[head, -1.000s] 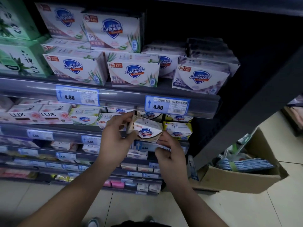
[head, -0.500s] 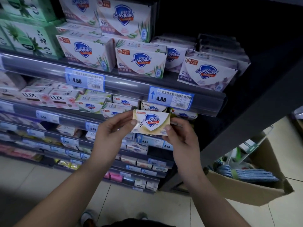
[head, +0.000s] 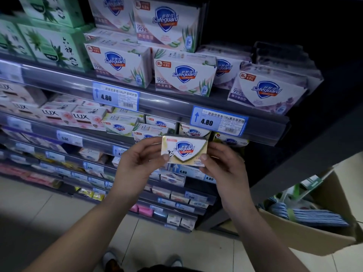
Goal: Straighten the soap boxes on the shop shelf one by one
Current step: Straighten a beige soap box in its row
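One soap box [head: 184, 151] in left hand [head: 137, 163], right hand [head: 224, 166], below price label [head: 219, 122].

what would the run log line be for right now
phase: mid-straighten | held: cream soap box, in front of shelf, label facing camera | left hand: pinches left end | right hand: pinches right end

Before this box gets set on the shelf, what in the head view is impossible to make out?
1. Head view: the shelf slot behind the gold-and-white Safeguard soap box is covered by the box, the left hand and the right hand.
2. Print on the lower-shelf price labels: too small and blurred.
3. Green soap boxes at far left: motion-blurred.
4. Brown cardboard carton: cut off by the right edge.
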